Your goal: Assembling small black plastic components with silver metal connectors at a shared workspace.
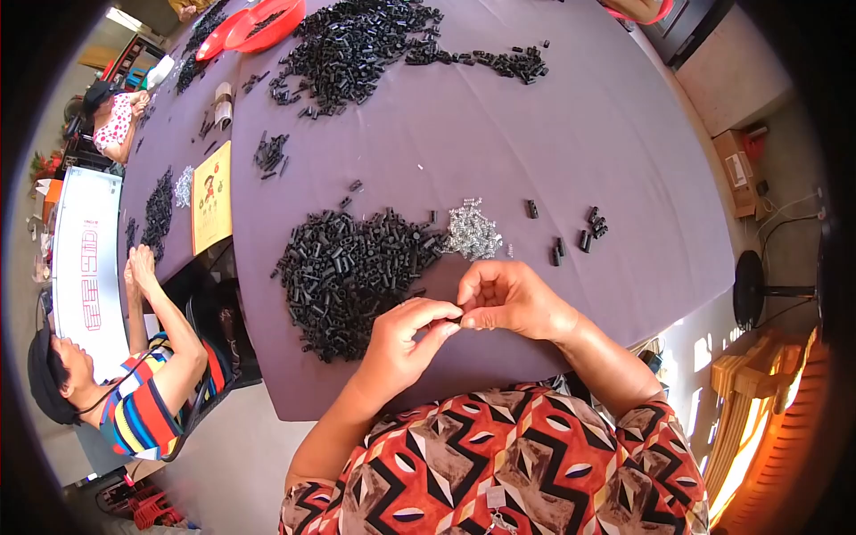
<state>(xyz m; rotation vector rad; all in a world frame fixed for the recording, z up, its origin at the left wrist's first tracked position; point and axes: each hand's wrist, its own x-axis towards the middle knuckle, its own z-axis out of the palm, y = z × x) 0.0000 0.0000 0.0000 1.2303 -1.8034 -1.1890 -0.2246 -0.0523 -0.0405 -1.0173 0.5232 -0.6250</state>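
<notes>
My left hand (408, 341) and my right hand (515, 303) meet at the near edge of the table, fingertips pinched together. Between them shows a small black cylindrical piece (456, 319), mostly covered by the fingers. Just beyond my left hand spreads a large pile of short black cylinders (343, 276). Touching that pile on its right is a heap of small shiny silvery parts (472, 229). Several black cylinders (585, 240) lie apart on the cloth, beyond my right hand and to its right.
A purple-grey cloth covers the table (588, 125). Farther off lie another big black pile (357, 53) and red bowls (267, 25). A yellow booklet (212, 198) rests at the left edge. One person (147, 374) in stripes sits left; another (114, 120) sits farther back.
</notes>
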